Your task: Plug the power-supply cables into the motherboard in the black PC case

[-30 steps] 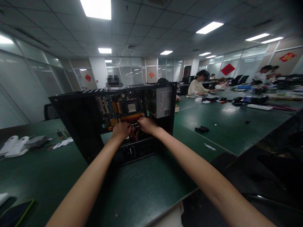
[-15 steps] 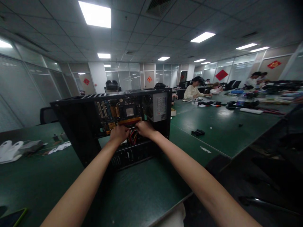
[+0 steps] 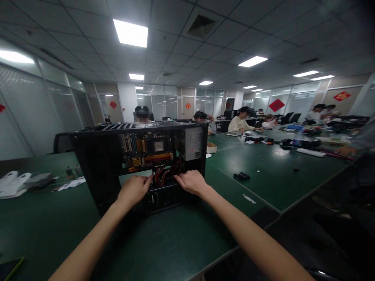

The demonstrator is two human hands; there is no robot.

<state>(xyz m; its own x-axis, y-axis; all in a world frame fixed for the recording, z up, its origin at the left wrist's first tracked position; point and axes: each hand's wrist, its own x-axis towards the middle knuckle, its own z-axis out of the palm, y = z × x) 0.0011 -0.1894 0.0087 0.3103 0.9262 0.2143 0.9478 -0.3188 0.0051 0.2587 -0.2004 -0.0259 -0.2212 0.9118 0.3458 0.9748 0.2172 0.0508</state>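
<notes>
An open black computer case (image 3: 88, 168) stands on the green table. Inside it are a motherboard (image 3: 150, 137) with red and yellow memory slots (image 3: 158, 157), a grey power supply (image 3: 193, 143) at upper right, and a bundle of coloured cables (image 3: 163, 176) low down. My left hand (image 3: 134, 190) is closed at the case's lower opening, thumb pointing towards the cables from the left. Facing it from the right, my right hand (image 3: 191, 181) is closed too, thumb beside the bundle. The curled fingers of both hands are mostly hidden, and I cannot see anything held.
Behind the case sit a small open box (image 3: 211, 148) and several people. Black parts (image 3: 241, 176) and a torn white scrap (image 3: 249, 199) lie to the right. At left are a white plastic bag (image 3: 13, 183) and a grey box (image 3: 38, 180). A phone (image 3: 11, 269) rests at near left.
Both hands have drawn back from the memory slots towards me and moved apart, uncovering the slots and cables. The view has tilted up slightly.
</notes>
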